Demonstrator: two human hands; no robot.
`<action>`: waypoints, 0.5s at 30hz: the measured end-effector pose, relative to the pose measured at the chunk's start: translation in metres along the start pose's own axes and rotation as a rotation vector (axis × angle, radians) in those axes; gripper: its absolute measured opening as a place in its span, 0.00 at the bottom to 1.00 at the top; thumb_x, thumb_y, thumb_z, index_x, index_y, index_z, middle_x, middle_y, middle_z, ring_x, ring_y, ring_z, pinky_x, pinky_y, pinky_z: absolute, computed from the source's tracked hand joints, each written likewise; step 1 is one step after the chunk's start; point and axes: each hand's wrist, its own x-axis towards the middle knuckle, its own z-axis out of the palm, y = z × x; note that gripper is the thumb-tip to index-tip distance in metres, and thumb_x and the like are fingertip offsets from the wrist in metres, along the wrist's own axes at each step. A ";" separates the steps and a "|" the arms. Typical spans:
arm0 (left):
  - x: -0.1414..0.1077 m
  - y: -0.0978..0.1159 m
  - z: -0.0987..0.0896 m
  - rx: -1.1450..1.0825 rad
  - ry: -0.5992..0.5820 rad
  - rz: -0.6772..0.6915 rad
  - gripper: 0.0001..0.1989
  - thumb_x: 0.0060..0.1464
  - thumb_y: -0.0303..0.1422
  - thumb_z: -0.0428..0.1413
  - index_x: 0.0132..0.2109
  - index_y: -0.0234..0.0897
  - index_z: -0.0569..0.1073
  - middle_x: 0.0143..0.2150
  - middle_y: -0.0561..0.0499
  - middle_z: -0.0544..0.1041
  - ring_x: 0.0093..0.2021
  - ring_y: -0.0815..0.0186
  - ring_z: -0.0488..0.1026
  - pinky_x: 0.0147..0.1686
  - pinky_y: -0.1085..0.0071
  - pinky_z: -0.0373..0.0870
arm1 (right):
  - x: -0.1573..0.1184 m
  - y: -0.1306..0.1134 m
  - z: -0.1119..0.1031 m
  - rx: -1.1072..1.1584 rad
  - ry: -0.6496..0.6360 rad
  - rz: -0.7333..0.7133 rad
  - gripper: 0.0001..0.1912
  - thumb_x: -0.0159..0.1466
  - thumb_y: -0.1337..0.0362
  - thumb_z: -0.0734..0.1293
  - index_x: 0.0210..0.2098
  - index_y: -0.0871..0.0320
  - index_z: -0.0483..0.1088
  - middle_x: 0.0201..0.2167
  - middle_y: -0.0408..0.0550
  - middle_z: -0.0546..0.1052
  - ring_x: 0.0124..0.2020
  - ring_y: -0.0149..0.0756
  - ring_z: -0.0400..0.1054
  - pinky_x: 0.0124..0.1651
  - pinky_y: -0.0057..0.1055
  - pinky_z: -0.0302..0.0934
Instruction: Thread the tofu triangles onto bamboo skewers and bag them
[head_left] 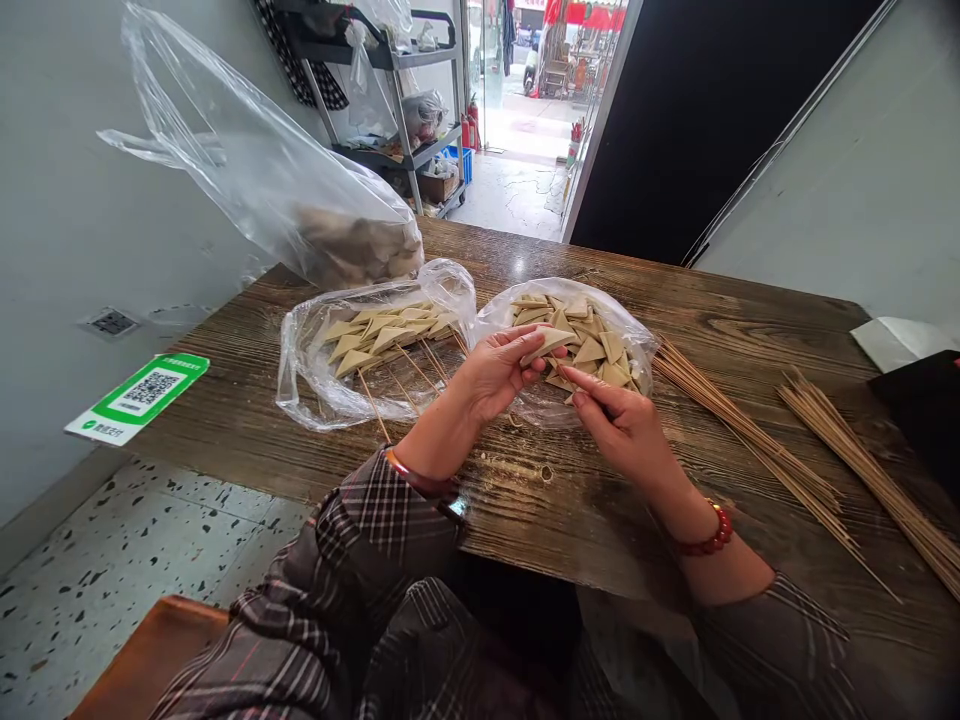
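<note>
Between the thumb and fingers of my left hand [499, 375] is a pale tan tofu triangle [550, 343]. My right hand [619, 415] pinches a thin wooden skewer [568, 373], its tip at or near the triangle's lower edge; whether it has gone in I cannot tell. Beneath both hands, loose tofu triangles [589, 348] fill an opened clear plastic bag [637, 335]. To the left, skewered triangles [375, 335] lie in rows on another clear plastic bag [296, 385], their sticks pointing toward me.
Two bundles of skewers [757, 455] lie on the wooden table [720, 300] at right. A tall plastic bag [360, 240] with brownish contents stands at back left. A QR code card [142, 395] sits at the left edge. Beyond are a shelf cart [409, 150] and a doorway.
</note>
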 end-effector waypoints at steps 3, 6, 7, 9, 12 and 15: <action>0.000 0.000 0.001 0.003 -0.013 -0.003 0.09 0.58 0.24 0.58 0.45 0.27 0.78 0.32 0.44 0.81 0.23 0.78 0.70 0.24 0.83 0.66 | 0.000 0.001 0.000 0.006 -0.005 -0.014 0.19 0.67 0.66 0.63 0.56 0.54 0.74 0.52 0.48 0.80 0.52 0.41 0.75 0.57 0.40 0.69; -0.001 0.001 0.002 0.007 -0.022 -0.008 0.08 0.57 0.24 0.58 0.45 0.28 0.78 0.32 0.45 0.81 0.22 0.78 0.70 0.24 0.83 0.66 | 0.000 0.000 0.001 0.005 0.000 0.000 0.19 0.67 0.65 0.63 0.56 0.54 0.75 0.52 0.47 0.79 0.52 0.41 0.75 0.57 0.40 0.69; -0.002 0.001 0.003 0.009 -0.019 -0.010 0.09 0.57 0.24 0.58 0.45 0.28 0.78 0.32 0.45 0.81 0.22 0.78 0.70 0.24 0.83 0.66 | 0.000 0.000 0.001 0.003 0.006 0.009 0.19 0.67 0.65 0.63 0.55 0.53 0.75 0.52 0.47 0.79 0.52 0.41 0.75 0.57 0.40 0.69; -0.003 0.001 0.004 0.013 -0.007 -0.014 0.10 0.58 0.24 0.57 0.46 0.28 0.77 0.32 0.45 0.81 0.22 0.78 0.70 0.24 0.83 0.66 | 0.000 0.000 0.001 -0.001 0.014 0.024 0.19 0.67 0.65 0.63 0.55 0.53 0.75 0.51 0.46 0.80 0.51 0.41 0.76 0.57 0.41 0.69; -0.003 -0.001 0.004 0.018 0.004 -0.008 0.11 0.58 0.24 0.57 0.48 0.28 0.77 0.32 0.45 0.81 0.23 0.78 0.71 0.26 0.82 0.67 | 0.001 0.000 0.002 -0.013 0.026 0.021 0.19 0.67 0.66 0.63 0.55 0.54 0.75 0.51 0.47 0.80 0.50 0.40 0.76 0.56 0.40 0.70; -0.001 -0.005 0.003 0.033 -0.021 0.011 0.12 0.56 0.25 0.60 0.47 0.29 0.77 0.33 0.45 0.81 0.24 0.78 0.71 0.25 0.82 0.65 | 0.001 0.001 0.002 -0.030 0.041 0.004 0.19 0.67 0.66 0.62 0.55 0.56 0.75 0.51 0.49 0.80 0.50 0.41 0.77 0.56 0.39 0.70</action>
